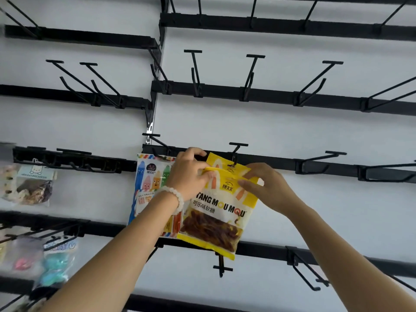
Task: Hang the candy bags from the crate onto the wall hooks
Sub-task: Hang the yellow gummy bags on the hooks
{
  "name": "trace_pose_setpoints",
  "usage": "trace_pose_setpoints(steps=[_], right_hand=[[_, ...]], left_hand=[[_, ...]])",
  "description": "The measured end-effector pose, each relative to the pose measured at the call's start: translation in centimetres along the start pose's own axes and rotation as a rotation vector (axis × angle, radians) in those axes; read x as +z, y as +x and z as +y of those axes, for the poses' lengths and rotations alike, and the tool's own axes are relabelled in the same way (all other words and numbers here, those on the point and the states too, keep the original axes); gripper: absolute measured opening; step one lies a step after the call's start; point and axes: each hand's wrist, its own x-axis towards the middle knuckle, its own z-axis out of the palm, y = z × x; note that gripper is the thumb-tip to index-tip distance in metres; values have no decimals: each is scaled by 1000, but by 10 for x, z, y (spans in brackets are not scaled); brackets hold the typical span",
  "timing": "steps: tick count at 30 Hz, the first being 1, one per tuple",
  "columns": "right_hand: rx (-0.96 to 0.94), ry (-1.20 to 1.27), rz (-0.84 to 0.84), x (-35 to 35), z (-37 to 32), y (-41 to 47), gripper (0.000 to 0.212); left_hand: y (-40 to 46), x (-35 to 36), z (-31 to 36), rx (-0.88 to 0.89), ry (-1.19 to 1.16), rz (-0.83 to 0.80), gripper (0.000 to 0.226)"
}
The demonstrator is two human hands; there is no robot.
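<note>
Spanning the whole view, a pale grey wall (292, 131) carries rows of black metal rails (270, 95) fitted with black wire hooks with flat crossbar tips (255, 70). At the centre of the view, a glossy yellow-and-white plastic candy bag printed with "TANG MOU MOU" (216, 212) is held up tilted against the third rail down, its top edge just below a black hook (236, 152) at its 12 o'clock; whether the hook passes through the bag's hole cannot be told. Touching it at its 9 o'clock, and partly behind it, hangs a white plastic candy bag printed with coloured crayon figures (150, 176). The left hand (191, 174), with a white beaded bracelet (177, 197) on its wrist, pinches the yellow bag's top edge at about 10 o'clock, fingers curled over the folded rim. The right hand (267, 188) pinches the same top edge at about 2 o'clock between thumb and fingers. At 9 o'clock of the view hangs a clear packet of brownish snacks (33, 188), and at 7 o'clock a blurred clear packet holding turquoise pieces (56, 264).
</note>
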Motion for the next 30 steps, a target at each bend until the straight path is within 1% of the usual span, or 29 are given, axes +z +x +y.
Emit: trace_pose_setpoints(steps=[5, 8, 10, 12, 15, 19, 24, 30], right_hand=[[-49, -23, 57, -15, -9, -12, 18], [-83, -18, 123, -29, -27, -10, 21], [-49, 40, 148, -38, -39, -7, 19], [19, 82, 154, -43, -44, -2, 20], [98, 31, 147, -41, -44, 5, 23], [168, 76, 144, -34, -37, 10, 23], [197, -6, 103, -23, -27, 12, 23], [264, -75, 135, -15, -18, 21, 23]], left_hand=[[-3, -19, 8, 42, 5, 4, 24], [1, -31, 14, 37, -22, 50, 28], [5, -37, 19, 12, -73, 91, 30], [9, -40, 23, 4, -80, 98, 31], [13, -38, 24, -13, 13, 19, 33], [16, -32, 19, -46, 28, -15, 34], [18, -20, 11, -39, 111, -57, 38], [23, -3, 8, -26, 208, -19, 34]])
